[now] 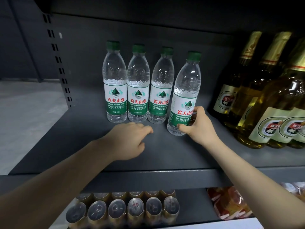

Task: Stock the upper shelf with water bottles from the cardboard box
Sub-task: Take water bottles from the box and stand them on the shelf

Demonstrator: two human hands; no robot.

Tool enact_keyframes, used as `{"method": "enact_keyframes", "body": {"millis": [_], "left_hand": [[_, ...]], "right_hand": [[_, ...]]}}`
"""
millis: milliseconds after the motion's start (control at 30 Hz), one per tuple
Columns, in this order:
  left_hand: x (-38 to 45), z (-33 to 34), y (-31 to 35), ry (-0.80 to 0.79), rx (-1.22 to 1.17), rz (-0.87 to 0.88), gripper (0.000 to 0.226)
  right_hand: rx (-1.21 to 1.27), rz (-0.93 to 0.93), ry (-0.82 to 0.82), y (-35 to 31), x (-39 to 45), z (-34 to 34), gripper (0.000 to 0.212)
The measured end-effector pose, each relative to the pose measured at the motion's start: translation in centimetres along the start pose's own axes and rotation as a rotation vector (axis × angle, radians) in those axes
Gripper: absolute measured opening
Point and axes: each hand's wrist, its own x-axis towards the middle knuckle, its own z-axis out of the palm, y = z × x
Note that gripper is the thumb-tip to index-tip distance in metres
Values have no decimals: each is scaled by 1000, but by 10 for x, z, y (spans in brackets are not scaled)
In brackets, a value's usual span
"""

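Grey upper shelf (79, 142) | right hand (198, 126) grips fourth water bottle (184, 96) | left hand (130, 138) loosely curled, empty

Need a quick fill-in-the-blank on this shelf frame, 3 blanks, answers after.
1. ____ water bottles stand on the upper shelf.
2. The right hand grips the bottle nearest the ____ bottles.
3. The left hand holds ____.

Missing words: four; beer; nothing
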Motion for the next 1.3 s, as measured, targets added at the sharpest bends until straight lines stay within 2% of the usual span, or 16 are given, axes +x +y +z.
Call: {"method": "enact_keyframes", "body": {"millis": [967,1300], "left_hand": [[16,2,8,12,2,32,45],[6,-7,19,-6,13,-25,45]], "right_hand": [[-8,10,28,10,42,13,52],[-70,-10,-32,10,28,-6,62]]}}
